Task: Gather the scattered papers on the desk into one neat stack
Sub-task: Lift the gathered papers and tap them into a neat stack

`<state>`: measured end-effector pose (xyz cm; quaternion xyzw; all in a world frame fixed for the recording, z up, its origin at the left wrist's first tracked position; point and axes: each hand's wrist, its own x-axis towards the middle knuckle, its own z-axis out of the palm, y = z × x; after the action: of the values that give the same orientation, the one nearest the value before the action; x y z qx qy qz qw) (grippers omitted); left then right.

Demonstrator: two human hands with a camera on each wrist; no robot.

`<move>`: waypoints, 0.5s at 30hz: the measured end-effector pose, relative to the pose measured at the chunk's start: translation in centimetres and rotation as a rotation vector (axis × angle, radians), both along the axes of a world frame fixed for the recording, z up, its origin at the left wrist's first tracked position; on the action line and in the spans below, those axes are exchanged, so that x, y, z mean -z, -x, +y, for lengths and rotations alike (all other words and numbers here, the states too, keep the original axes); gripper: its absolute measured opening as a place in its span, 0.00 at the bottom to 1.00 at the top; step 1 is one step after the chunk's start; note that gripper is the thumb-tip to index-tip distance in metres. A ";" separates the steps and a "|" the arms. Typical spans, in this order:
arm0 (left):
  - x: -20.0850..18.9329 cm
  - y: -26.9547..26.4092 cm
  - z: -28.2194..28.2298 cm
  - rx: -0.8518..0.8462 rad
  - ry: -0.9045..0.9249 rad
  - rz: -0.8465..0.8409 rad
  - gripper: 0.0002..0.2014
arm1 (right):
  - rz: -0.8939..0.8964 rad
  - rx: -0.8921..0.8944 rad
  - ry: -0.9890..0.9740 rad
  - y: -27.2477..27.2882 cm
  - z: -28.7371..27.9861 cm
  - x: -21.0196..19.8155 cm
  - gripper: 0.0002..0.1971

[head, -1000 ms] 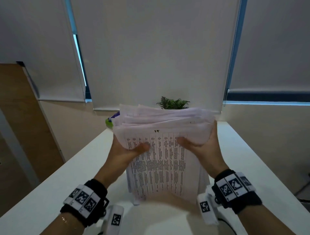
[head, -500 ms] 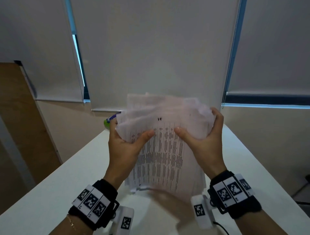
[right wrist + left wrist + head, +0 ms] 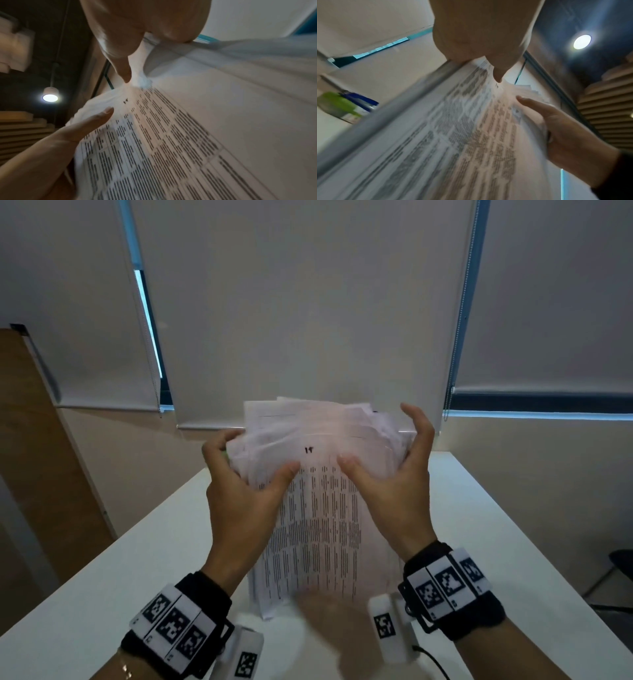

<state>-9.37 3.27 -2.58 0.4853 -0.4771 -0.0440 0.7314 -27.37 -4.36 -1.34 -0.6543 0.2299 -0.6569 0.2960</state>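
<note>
green container (image 3: pixel 335 106) beside the papers (image 3: pixel 447 142), left wrist view only

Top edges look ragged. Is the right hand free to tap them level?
Probably not yet: the right hand and left hand both grip the upright papers by their sides; letting go risks a spill.

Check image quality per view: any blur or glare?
Head view: sharp on the left hand and right hand; bottom edge of the paper stack smears with motion above the white desk. Left wrist view: printed rows heavily blurred; ceiling lamp flares. Right wrist view: print readable as rows, far sheets smeared; pendant lamp glares against a dark ceiling.
</note>
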 end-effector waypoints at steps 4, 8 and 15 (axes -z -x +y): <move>0.9 -1.6 0.1 0.073 -0.069 -0.070 0.49 | -0.003 -0.056 -0.029 0.4 0.2 1.7 0.44; -2.4 -1.3 -0.1 0.035 -0.028 -0.165 0.44 | -0.038 -0.022 0.057 0.4 -0.3 0.5 0.35; -6.3 -2.2 -2.4 0.023 0.029 -0.096 0.06 | -0.022 0.150 0.169 -0.2 -1.8 -1.1 0.06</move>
<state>-7.17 0.92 3.74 0.4706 -0.5180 -0.0223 0.7140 -27.12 -6.11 -0.26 -0.6506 0.2185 -0.7014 0.1923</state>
